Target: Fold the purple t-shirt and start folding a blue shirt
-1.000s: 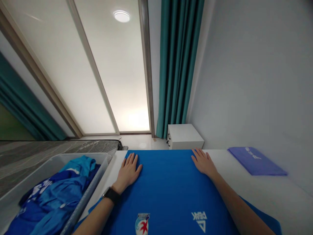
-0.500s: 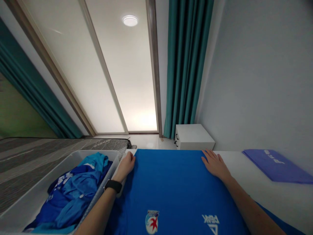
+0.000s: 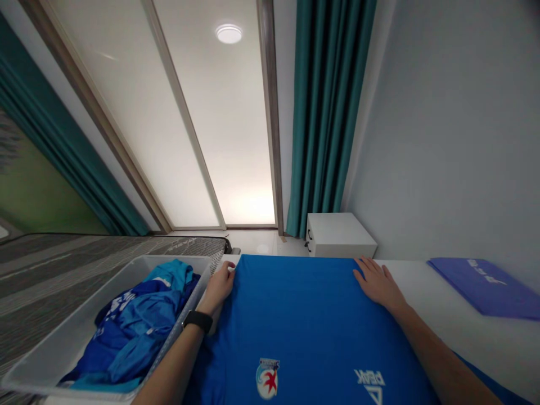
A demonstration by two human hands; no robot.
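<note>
A blue T-shirt with a red-star badge and a white logo lies spread flat on the white table. My left hand, a black watch on its wrist, rests at the shirt's far left edge with the fingers curled at the hem; whether they pinch the cloth is unclear. My right hand lies flat with fingers spread on the shirt's far right corner.
A grey plastic bin with several crumpled blue garments stands at the left. A folded purple-blue shirt lies at the right by the wall. Beyond the table are a white cabinet, teal curtains and a striped mattress.
My left hand has slid from flat on the shirt out to its left edge and curled its fingers there. My right hand has stayed at the right corner. The view has shifted left.
</note>
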